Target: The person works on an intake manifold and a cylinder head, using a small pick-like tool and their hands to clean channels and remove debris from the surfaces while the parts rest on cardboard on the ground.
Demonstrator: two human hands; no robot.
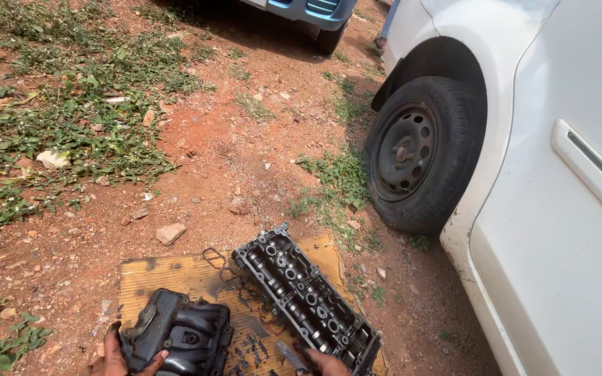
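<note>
At the bottom edge, my left hand (116,355) grips the near left corner of a black engine cover (179,334) lying on a yellowish board (175,275). My right hand (322,362) is mostly cut off by the frame. It rests at the near end of a greasy black cylinder head (304,292) and holds a small grey metal tool (289,354). The cylinder head lies diagonally across the board with its camshaft side up. A thin black gasket (221,268) lies beside it on the board.
A white car (559,209) stands at the right, its black steel wheel (419,153) close to the board. A blue vehicle (311,14) is at the top. Red dirt holds stones (170,232), with weeds (57,104) at the left.
</note>
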